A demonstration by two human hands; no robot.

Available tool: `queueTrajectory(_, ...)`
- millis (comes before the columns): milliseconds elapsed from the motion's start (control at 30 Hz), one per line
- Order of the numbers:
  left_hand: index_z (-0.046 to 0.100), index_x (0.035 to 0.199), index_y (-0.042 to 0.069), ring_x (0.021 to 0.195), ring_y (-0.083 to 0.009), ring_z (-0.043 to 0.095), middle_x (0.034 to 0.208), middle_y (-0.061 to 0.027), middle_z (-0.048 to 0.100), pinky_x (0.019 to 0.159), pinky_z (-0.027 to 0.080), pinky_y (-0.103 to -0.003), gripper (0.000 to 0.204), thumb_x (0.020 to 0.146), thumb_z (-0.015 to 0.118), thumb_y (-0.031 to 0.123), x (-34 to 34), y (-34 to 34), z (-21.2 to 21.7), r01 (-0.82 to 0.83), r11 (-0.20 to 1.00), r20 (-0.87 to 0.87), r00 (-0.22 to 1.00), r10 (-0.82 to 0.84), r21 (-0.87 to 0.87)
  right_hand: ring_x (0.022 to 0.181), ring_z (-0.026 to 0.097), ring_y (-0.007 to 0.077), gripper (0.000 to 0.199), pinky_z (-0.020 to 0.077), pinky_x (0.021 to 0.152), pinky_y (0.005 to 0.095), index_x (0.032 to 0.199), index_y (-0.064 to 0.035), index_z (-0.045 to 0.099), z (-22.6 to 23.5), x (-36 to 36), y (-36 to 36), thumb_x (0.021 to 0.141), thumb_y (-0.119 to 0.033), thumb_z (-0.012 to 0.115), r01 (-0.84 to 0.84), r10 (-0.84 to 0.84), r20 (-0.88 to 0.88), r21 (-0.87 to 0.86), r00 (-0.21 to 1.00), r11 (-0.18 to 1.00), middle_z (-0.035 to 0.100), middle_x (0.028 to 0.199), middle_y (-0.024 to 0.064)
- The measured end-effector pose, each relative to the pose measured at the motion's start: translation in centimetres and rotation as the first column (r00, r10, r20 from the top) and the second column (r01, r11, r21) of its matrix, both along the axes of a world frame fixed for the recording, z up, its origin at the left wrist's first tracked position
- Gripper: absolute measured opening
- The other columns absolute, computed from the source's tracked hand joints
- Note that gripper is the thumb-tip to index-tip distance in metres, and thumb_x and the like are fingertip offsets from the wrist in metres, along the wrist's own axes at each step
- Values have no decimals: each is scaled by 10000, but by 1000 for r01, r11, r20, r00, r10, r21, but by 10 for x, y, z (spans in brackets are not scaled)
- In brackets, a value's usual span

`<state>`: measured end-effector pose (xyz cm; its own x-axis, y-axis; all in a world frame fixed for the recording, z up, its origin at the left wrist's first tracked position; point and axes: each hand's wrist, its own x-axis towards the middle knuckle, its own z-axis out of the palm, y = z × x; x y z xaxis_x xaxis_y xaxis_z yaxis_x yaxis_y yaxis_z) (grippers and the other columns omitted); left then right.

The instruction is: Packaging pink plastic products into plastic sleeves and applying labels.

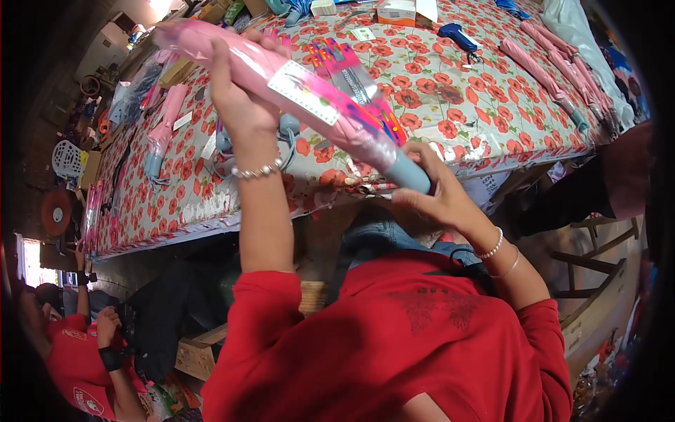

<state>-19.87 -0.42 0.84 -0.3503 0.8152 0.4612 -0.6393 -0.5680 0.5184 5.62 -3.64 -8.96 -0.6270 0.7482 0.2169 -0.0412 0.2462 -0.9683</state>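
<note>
Pink umbrella (261,69), folded, in clear wrap: held slantwise above the flowered surface (422,63); far end blurred. A white card (304,93) with a dotted border is borne on its side; the print is too smeared to be read.

Left hand (242,105): fingers closed round the upper part, their tips partly hidden behind it. Right hand (444,186): fingers curled about the grey-blue handle (408,174), partly covered by it.

Bright packet (351,81): overlapped by the umbrella, its lower part partly concealed.

Blue hand tool (460,36): seen whole, near the far edge.

Second umbrella (166,123), pink: laid at left. Further pink umbrellas (541,77): bunched at right; count uncertain.

Co-worker (77,359): cut off at lower left.
</note>
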Motion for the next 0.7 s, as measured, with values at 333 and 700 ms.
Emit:
queueTrajectory(333, 534, 1050, 0, 663, -180, 641, 864, -124, 663, 604, 542, -244, 250, 868, 624, 146, 38, 24, -49, -322, 926, -546, 748, 377, 198, 1079, 426, 339, 643, 320, 910, 414, 1312, -38, 343, -64, -66, 62, 818, -396, 548, 108, -426, 328, 672, 843, 732, 464, 1158, 200)
queueTrajectory(700, 555, 1010, 30, 754, -125, 611, 859, -58, 610, 676, 519, -243, 217, 864, 631, 170, 32, -26, -9, -612, 734, -368, 636, 678, 294, 1013, 453, 262, 539, 351, 857, 356, 1288, -38, 395, 6, -61, 39, 860, -347, 503, 108, -372, 252, 682, 893, 723, 484, 1133, 162)
